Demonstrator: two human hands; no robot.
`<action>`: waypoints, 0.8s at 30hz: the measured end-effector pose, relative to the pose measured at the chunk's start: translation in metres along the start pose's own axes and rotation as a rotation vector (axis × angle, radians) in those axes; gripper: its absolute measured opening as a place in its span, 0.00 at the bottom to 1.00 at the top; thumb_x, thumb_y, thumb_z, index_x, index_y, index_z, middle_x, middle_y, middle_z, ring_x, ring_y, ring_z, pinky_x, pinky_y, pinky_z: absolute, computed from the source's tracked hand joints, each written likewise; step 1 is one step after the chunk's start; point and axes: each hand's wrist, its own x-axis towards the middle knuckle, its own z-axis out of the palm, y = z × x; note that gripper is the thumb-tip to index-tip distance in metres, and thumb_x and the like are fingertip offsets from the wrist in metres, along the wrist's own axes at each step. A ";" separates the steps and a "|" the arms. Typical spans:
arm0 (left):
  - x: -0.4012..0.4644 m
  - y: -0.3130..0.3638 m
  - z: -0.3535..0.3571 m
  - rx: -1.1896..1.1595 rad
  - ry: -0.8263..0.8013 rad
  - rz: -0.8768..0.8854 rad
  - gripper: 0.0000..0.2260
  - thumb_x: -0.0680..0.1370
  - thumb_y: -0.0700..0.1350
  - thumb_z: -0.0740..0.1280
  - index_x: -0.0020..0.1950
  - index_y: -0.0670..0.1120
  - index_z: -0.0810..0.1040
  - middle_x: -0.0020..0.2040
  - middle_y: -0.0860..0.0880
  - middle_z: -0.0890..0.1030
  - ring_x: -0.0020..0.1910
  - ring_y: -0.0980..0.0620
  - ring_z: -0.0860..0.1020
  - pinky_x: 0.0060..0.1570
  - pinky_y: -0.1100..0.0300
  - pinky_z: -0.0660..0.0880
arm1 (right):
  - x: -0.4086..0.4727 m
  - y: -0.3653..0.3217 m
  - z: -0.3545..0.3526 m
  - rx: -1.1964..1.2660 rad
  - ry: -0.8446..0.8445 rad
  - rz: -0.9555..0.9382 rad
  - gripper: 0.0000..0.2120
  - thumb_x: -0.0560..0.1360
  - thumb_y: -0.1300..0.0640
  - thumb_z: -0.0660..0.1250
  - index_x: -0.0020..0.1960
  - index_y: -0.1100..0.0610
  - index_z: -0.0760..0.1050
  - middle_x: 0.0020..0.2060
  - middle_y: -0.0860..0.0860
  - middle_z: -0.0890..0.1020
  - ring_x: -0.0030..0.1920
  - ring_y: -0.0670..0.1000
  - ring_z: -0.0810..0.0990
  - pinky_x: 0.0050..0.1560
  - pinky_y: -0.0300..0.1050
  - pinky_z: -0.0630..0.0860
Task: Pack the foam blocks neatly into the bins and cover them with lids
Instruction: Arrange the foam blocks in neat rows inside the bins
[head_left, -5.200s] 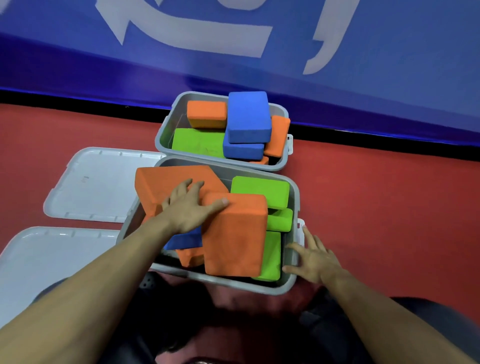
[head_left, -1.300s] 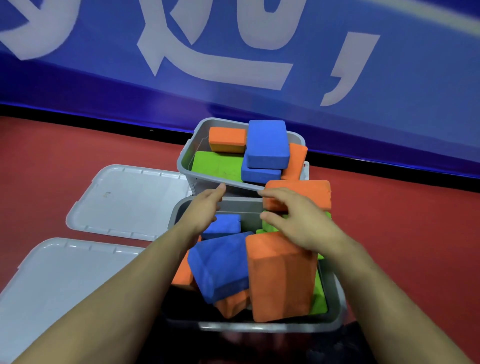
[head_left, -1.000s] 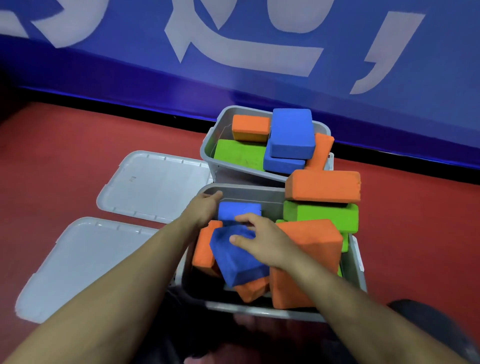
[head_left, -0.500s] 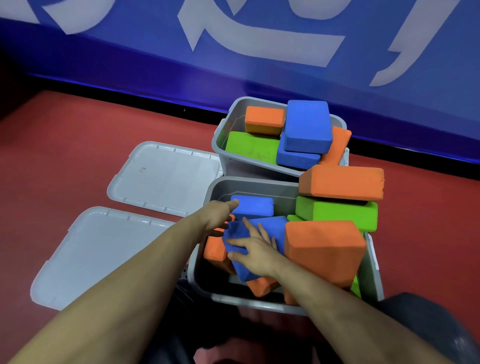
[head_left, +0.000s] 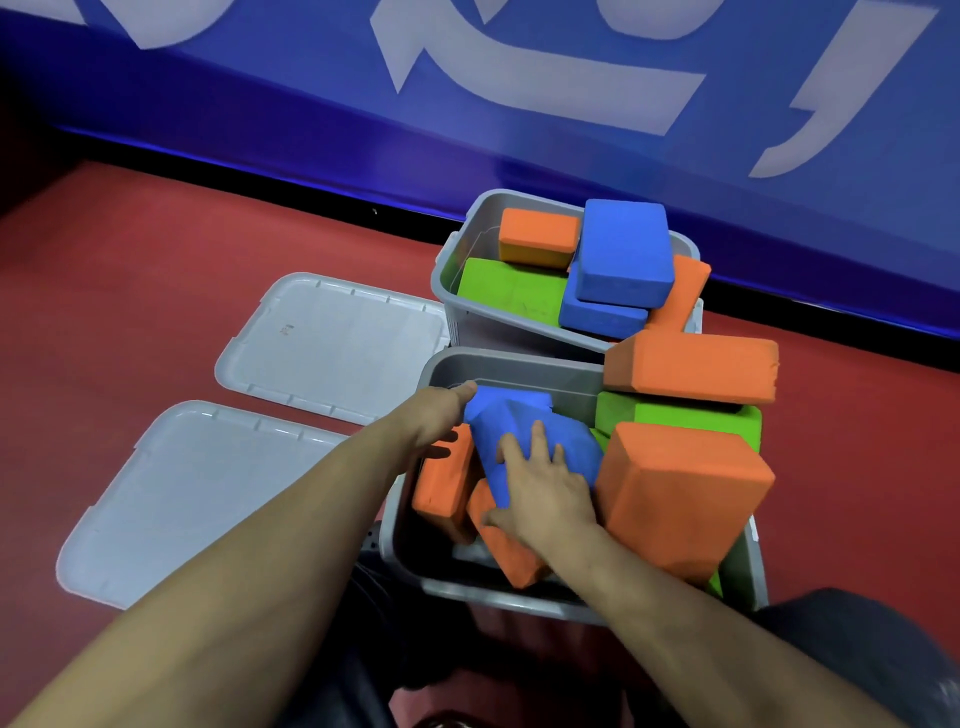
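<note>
**Both hands on the blue block in the near bin**

The right hand (head_left: 545, 493) lies with spread, straight fingers on a tilted blue foam block (head_left: 524, 441) inside the near grey bin (head_left: 509, 366). The left hand (head_left: 434, 415) touches that block's far-left edge, fingers relaxed. Orange blocks (head_left: 447, 483) stand at its 7 o'clock; a large orange block (head_left: 680, 499) leans at 3 o'clock. The far bin (head_left: 452, 270) sits at 12 o'clock, two lids (head_left: 332, 343) on the red floor (head_left: 130, 270) at 9 o'clock.

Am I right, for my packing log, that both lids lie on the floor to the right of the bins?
Not quite. In the head view both lids lie on the floor to the left of the bins, not the right.
</note>
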 end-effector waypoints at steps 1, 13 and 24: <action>0.000 0.000 0.000 -0.006 -0.001 0.001 0.26 0.83 0.60 0.58 0.75 0.45 0.69 0.69 0.45 0.74 0.61 0.45 0.76 0.63 0.48 0.75 | 0.002 0.002 -0.006 0.050 0.035 0.017 0.35 0.70 0.38 0.75 0.67 0.47 0.60 0.80 0.59 0.52 0.73 0.66 0.65 0.61 0.58 0.74; -0.001 0.007 0.001 -0.010 -0.030 0.024 0.30 0.79 0.67 0.60 0.71 0.46 0.73 0.64 0.47 0.78 0.60 0.48 0.78 0.61 0.47 0.77 | -0.014 0.016 -0.067 0.447 0.322 0.047 0.23 0.72 0.40 0.72 0.60 0.42 0.65 0.64 0.39 0.73 0.59 0.54 0.79 0.50 0.50 0.70; -0.020 0.028 0.012 -0.197 0.064 0.254 0.23 0.69 0.64 0.76 0.52 0.47 0.83 0.45 0.49 0.86 0.40 0.52 0.84 0.37 0.58 0.78 | -0.020 0.005 -0.066 0.564 0.324 -0.189 0.30 0.69 0.39 0.76 0.63 0.37 0.62 0.71 0.38 0.72 0.64 0.49 0.77 0.54 0.51 0.76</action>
